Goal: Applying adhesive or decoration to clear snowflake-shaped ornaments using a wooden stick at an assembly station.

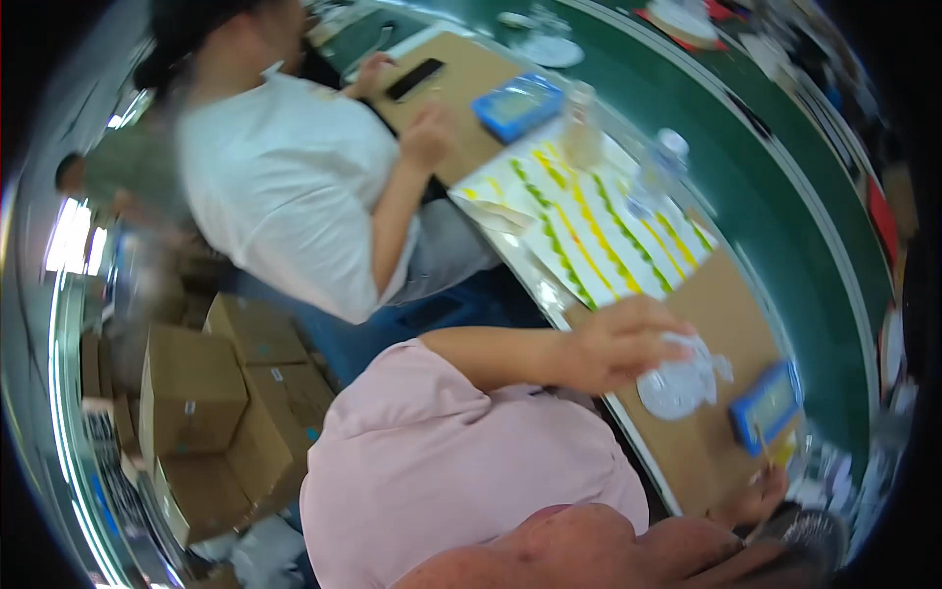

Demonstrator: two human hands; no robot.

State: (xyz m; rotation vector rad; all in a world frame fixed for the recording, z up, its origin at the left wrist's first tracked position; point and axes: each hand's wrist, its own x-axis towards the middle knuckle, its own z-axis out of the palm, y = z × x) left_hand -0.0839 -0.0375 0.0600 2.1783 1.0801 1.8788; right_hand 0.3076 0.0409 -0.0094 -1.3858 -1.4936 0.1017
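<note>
Leftmost, brown cardboard boxes (196, 393) are stacked on the floor. Beside them sits a co-worker in a white shirt (285, 177), one hand (429, 133) resting on a brown mat (471, 74) that carries a flat black device (414, 79) and a blue tray (520, 103). Next along the table lies a white sheet (589, 231) with rows of yellow and green strips; a clear bottle (659, 169) stands at its far edge.

The left hand (618, 344), reaching out from a pink sleeve (432, 442), is clamped on a clear round plastic piece (677, 385). This piece rests on a second brown mat (716, 294), near the table's front edge. A second blue tray (770, 402) lies just right of the piece on the same mat.

The right hand (756, 496) sits low at the mat's corner, below the tray. A thin stick (762, 450) rises from it, but blur prevents telling whether its fingers grip. A green belt (785, 196) runs behind the mats.
</note>
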